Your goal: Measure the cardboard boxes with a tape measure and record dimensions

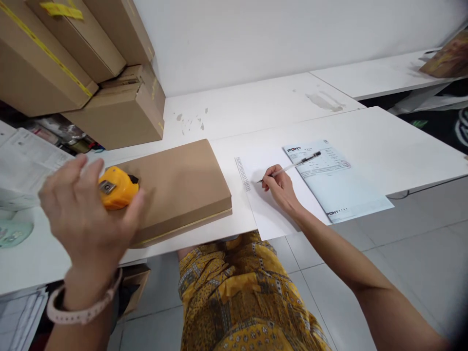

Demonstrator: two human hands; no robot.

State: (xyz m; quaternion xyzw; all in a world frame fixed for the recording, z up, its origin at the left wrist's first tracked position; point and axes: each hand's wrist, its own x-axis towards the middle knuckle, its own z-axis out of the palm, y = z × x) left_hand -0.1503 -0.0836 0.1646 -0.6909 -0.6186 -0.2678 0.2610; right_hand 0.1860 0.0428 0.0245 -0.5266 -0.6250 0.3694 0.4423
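My left hand (pixel 87 209) is slightly blurred, its fingers and thumb spread around a yellow tape measure (pixel 119 188). The tape measure appears to rest at the left end of a flat brown cardboard box (pixel 179 180); whether the fingers touch it is hard to tell. Between the closed fingers of my right hand (pixel 280 186) is a clear pen (pixel 298 163) with a black end. Its tip points at a white sheet of paper (pixel 270 209), beside a column of small writing along the left edge. Under the pen's back end lies a light blue printed PONY document (pixel 340 180).
Stacked cardboard boxes (pixel 120 109) stand at the back left against the white wall (pixel 234 44). Papers (pixel 29 161) and a green item (pixel 14 233) sit at far left. The white table (pixel 252 112) has worn patches. Its front edge runs above my lap.
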